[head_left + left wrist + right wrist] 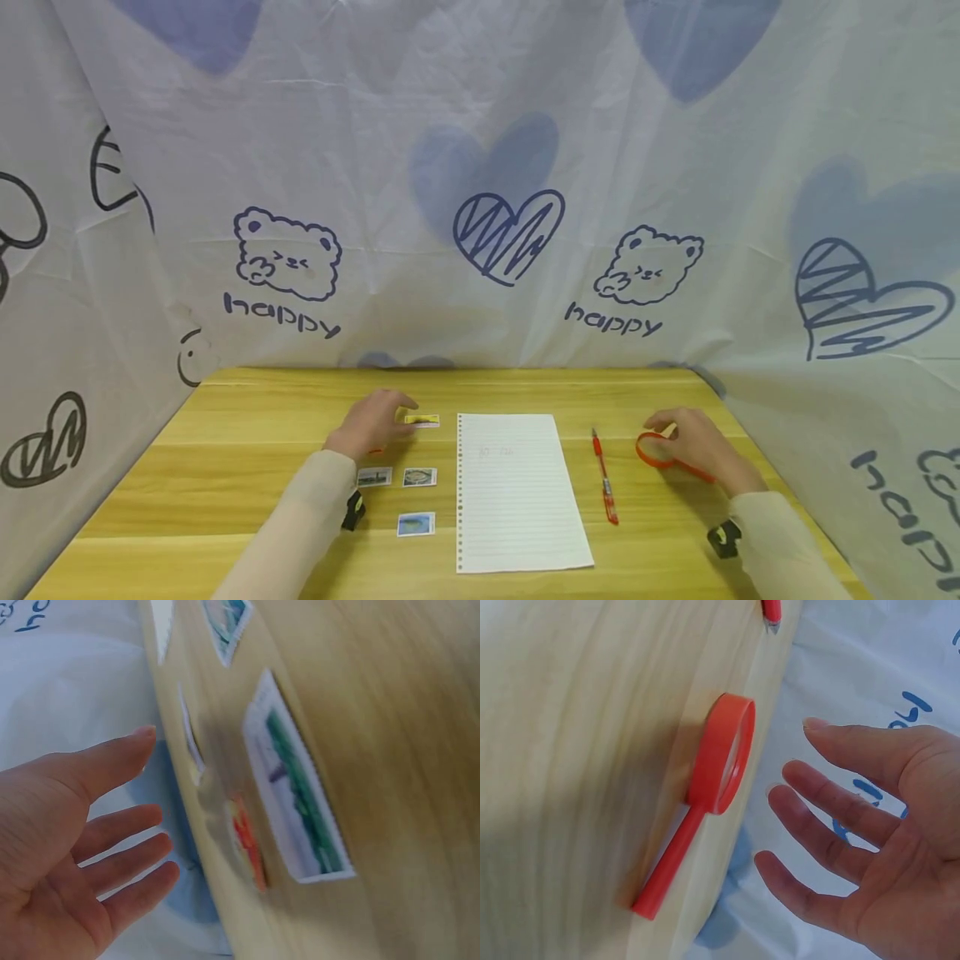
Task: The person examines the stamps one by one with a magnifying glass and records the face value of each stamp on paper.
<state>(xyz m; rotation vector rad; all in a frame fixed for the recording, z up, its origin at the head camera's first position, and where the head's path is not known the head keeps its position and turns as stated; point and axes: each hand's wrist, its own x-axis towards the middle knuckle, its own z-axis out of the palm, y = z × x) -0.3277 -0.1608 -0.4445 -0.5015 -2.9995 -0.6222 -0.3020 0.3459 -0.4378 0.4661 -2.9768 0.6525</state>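
Note:
My left hand (372, 423) hovers over the stamps at the left, fingers apart and holding nothing. Closest to its fingertips in the head view is a yellow stamp (426, 421). A stamp with red on it (246, 844) lies partly hidden under that hand. Nearer me are a dark landscape stamp (374, 477), a green stamp (420, 477) and a blue stamp (416, 524). Over at the right, my right hand (693, 446) is above a red magnifying glass (718, 754), which lies on the table. The right wrist view shows its fingers loosely bent and apart from the magnifying glass.
A lined sheet of paper (517, 508) with faint writing lies mid-table, punched holes along its left edge. Between it and the magnifying glass is a red pen (603, 475). White printed cloth (390, 167) hangs behind the wooden table (247, 433) and at both sides.

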